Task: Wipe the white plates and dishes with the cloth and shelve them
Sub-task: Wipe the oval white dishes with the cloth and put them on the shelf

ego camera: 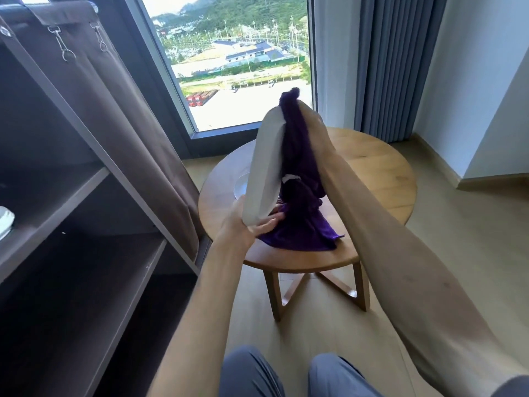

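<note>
I hold a white rectangular dish [264, 167] tilted nearly upright above the round wooden table [380, 173]. My left hand [246, 224] grips its lower end. A dark purple cloth [300, 173] is pressed against the dish's inner face by my right hand [312, 121], near the upper edge; the hand is mostly wrapped in the cloth. The cloth's loose end hangs down onto the table near my left fingers. Behind the dish a clear glass plate [240, 183] lies on the table, partly hidden.
A dark brown fabric shelf unit [94, 179] with several shelves stands at the left, its cover rolled up at the top. A white dish [5, 222] sits on one shelf at the far left edge. Window and grey curtains are behind the table.
</note>
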`<state>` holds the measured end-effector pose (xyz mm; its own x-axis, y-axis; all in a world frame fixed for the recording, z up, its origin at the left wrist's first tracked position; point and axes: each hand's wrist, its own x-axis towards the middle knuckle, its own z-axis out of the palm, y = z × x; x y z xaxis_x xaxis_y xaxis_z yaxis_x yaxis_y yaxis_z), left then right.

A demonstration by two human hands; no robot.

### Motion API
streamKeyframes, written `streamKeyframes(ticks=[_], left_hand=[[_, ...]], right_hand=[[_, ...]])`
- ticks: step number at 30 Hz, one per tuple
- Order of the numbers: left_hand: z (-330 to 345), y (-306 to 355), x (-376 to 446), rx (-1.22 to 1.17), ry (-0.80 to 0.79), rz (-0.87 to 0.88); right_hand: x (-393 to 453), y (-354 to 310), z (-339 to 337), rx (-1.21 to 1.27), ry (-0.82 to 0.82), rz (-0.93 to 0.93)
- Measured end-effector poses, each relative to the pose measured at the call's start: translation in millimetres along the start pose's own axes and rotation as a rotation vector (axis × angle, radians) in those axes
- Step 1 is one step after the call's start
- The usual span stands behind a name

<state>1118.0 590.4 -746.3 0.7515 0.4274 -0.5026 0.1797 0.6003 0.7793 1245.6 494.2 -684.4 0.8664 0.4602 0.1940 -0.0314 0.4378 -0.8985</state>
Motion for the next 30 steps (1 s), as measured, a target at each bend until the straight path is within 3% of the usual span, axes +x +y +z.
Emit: streamKeyframes(ticks=[1, 2, 4, 6, 8, 11, 15, 17, 21, 26, 30], left_hand=[[-3, 2, 0, 0.092, 0.105, 0.174], [-5, 8, -2, 0.145, 0.098, 0.336], [-6, 27, -9, 0.199, -0.119, 0.534], [-3, 47, -12, 0.437, -0.269, 0.690], [11, 60, -15, 0.689, -0.163, 0.849], [30, 59, -16, 0.590, 0.000, 0.992], [25, 53, -14, 0.157, 0.025, 0.975], [26, 50, -14, 0.068, 0.032, 0.985], [15, 32, -17, 0.170, -0.001, 0.873], [-22, 64, -30, 0.618, -0.139, 0.753], [-12, 73, -30, 0.775, -0.072, 0.726]], right_hand=[[0, -3, -2, -0.013, -0.017, -0.007], [0, -5, -3, 0.000, -0.038, 0.012], [4, -12, -5, -0.019, -0.087, -0.015], [14, -16, -5, -0.204, -0.134, -0.076], [19, -15, 3, -0.305, -0.170, -0.099], [23, -13, 10, -0.232, -0.112, -0.118], [31, -2, -1, -0.319, -0.080, -0.001], [25, 14, -10, -0.333, -0.050, 0.093], [17, 27, -22, -0.332, 0.001, 0.105], [21, -3, -15, -0.870, -0.234, 0.001], [17, -6, 10, -1.082, -0.223, -0.161]])
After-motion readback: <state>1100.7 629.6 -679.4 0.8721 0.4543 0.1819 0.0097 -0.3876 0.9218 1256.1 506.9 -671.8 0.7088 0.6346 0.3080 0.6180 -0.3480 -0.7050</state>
